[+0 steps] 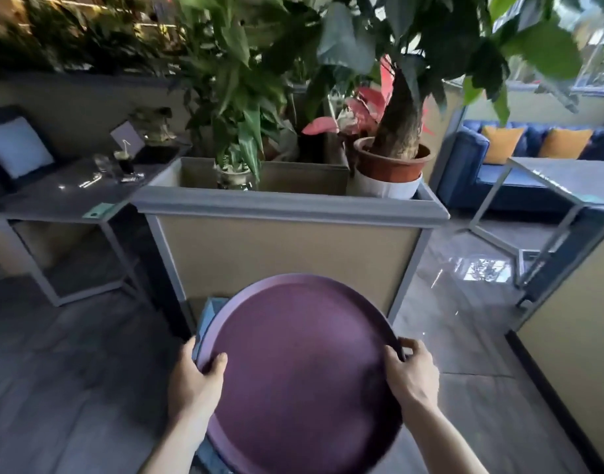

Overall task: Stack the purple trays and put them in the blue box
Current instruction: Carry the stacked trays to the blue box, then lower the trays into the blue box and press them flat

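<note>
A round purple tray was held low in the middle of the view, its flat inside facing up and its raised rim running all the way around. Whether more than one tray was stacked there could not be told. The left hand gripped the rim on the left side, thumb curled over onto the inside of the tray and the fingers wrapped underneath. The right hand gripped the opposite rim the same way, thumb on top and fingers folded around the outer edge. Both hands were closed firmly on the tray.

Just beneath the tray's left edge, a corner of the blue box showed, and another blue sliver peeked out below near the left forearm; most of the box was hidden by the tray.

Behind the tray stood a tan planter with a grey rim, holding leafy green plants and a thick-trunked tree in a brown pot. To the left was a dark table on a metal frame, with a glass of dark drink on it. To the right, a glass-topped table stood before a blue sofa with orange cushions. The floor was dark and glossy.
</note>
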{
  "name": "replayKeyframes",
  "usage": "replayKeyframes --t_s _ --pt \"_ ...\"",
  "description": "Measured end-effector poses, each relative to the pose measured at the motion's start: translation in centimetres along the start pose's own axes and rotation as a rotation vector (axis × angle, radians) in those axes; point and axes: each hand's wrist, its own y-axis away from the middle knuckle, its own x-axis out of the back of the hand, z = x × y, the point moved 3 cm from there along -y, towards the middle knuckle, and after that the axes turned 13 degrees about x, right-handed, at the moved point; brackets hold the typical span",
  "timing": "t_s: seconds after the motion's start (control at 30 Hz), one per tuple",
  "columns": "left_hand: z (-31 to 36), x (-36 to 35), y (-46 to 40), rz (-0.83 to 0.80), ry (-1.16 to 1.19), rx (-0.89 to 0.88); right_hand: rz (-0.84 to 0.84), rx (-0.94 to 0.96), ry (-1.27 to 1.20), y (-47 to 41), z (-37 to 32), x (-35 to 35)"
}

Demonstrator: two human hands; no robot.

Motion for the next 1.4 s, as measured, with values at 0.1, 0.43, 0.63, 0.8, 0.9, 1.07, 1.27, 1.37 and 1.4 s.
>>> replayKeyframes --t_s 0.1,0.43,0.63,0.8,0.9,1.07,1.27,1.37,1.4 --pt "-2.0 -1.8 -2.8 -0.032 -0.076 0.052 -0.001 -0.039 0.098 -1.1 1.9 -2.1" --pt "-9.9 -6.2 -9.7 0.008 -0.322 0.125 -0.098 -0.139 0.255 -1.9 11.0 -9.8" --pt "-13.0 -8.4 -12.4 -0.001 -0.446 0.162 -0.114 -0.138 0.314 -2.6 14.2 -13.2" --pt "-13.3 -10.1 -14.8 0.010 -0.510 0.096 -0.104 -0.115 0.359 -4.3 15.2 -15.4" --pt "-13.0 -11.0 -16.2 0.028 -0.532 0.067 -0.100 -0.090 0.363 -5.5 15.1 -16.5" --pt "-12.4 -12.6 -17.6 0.020 -0.541 0.059 -0.104 -0.068 0.385 -7.1 15.1 -17.6" --pt "-12.3 -13.3 -17.8 0.059 -0.556 0.099 -0.063 -0.051 0.479 -7.4 14.4 -18.2" --pt "-11.9 -13.5 -17.5 0.075 -0.548 0.111 -0.052 -0.003 0.540 -7.4 14.4 -18.4" --pt "-11.9 -13.5 -17.4 0.077 -0.546 0.114 -0.048 0.013 0.556 -7.3 14.4 -18.4"
